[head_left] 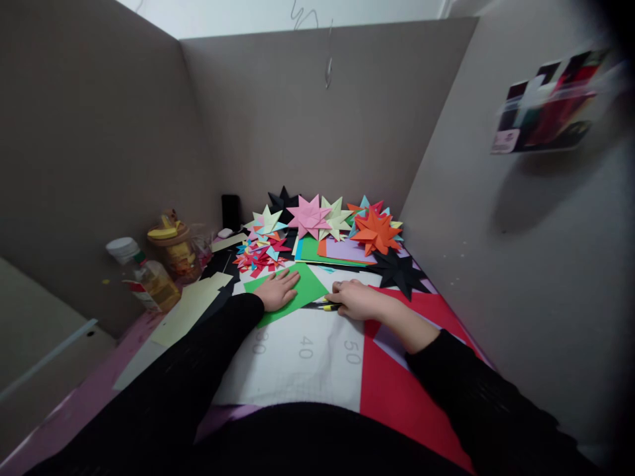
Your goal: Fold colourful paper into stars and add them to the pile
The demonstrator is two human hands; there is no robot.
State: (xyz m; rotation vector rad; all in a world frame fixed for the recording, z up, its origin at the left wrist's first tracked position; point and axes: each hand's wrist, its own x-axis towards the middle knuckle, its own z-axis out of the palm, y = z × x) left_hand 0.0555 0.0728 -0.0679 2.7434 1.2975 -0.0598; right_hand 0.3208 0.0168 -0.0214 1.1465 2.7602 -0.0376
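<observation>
A sheet of green paper (pixel 303 281) lies turned at an angle on the white mat (pixel 312 370) printed with numbers. My left hand (pixel 278 291) rests flat on its left part, fingers stretched out. My right hand (pixel 354 299) is at the sheet's right corner, its fingers bent and close together. What is between those fingers, if anything, is hidden. Just left of these fingertips lies a thin black and yellow tool (pixel 325 306), partly covered; I cannot tell its kind.
Folded paper stars stand at the back: pink (pixel 310 217), orange (pixel 376 231), black (pixel 401 272). Behind the green sheet is a stack of coloured paper (pixel 347 250). Red paper (pixel 397 396) lies right. On the left are a bottle (pixel 156 281), a jar (pixel 181 258) and pale sheets (pixel 191 311). Partitions enclose the desk.
</observation>
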